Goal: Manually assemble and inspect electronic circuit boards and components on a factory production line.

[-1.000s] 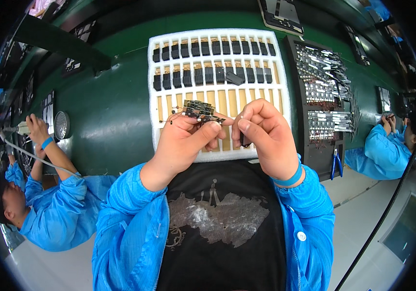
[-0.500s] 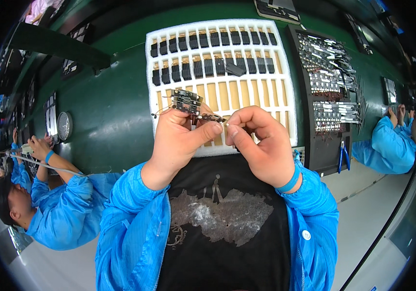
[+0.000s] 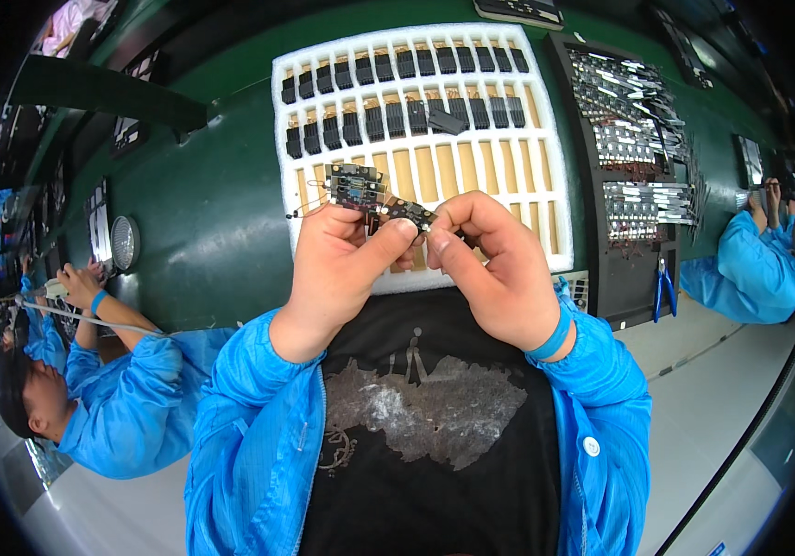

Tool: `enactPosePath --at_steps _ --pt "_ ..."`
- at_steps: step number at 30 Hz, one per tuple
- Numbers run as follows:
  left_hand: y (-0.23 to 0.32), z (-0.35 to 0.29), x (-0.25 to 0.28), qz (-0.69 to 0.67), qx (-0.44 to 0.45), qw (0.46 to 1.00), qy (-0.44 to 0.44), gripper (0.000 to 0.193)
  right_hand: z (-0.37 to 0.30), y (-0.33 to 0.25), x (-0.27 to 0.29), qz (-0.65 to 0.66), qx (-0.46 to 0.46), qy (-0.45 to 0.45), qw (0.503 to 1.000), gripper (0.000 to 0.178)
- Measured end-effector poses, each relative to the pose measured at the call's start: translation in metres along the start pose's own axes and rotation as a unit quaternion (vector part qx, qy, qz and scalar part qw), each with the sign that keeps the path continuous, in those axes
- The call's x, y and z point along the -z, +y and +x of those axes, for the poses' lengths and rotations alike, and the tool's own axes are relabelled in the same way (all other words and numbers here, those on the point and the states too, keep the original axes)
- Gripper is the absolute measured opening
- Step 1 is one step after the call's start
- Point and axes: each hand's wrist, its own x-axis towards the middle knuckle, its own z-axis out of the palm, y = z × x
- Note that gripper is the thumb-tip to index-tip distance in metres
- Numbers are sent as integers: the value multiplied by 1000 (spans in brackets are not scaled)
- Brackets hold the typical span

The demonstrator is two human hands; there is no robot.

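Observation:
My left hand (image 3: 347,264) is closed on a small dark circuit board (image 3: 358,188) with pale components and thin wires sticking out to its left. A second, narrower dark board section (image 3: 409,215) extends right from it, under my left thumb. At the right end of that section, my right hand (image 3: 495,269) pinches with thumb and forefinger; what lies between these fingertips is too small to make out. Both hands are held over the near edge of a white foam tray (image 3: 560,199), whose two far rows hold several black flat packs (image 3: 384,123).
Right of the tray, a black tray (image 3: 634,287) carries several board strips with leads (image 3: 634,139) and blue-handled pliers (image 3: 664,292). A round metal mesh object (image 3: 124,243) rests on the green table (image 3: 221,185) at left. People in blue work on both sides.
The narrower board section has turned so that more of its face shows between my hands. My right fingertips have moved slightly left and up, staying at its end.

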Motion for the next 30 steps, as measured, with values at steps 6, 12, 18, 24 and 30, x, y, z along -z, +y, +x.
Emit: enactPosePath --at_steps 6,12,18,24,30 --pt "0 1 -4 14 11 1000 25 8 2 -5 0 -15 30 7 999 5" --pt "-4 0 -5 35 -8 999 35 8 3 -8 1 -57 51 12 997 4" --pt "-3 -3 -4 15 -5 1000 27 11 3 -10 -1 -92 59 20 994 4" --pt "-6 -4 -5 16 -28 999 35 14 2 -9 -5 -86 58 38 994 3" --pt "-12 -6 -3 60 -84 994 39 16 4 -8 -8 -108 77 55 990 3"
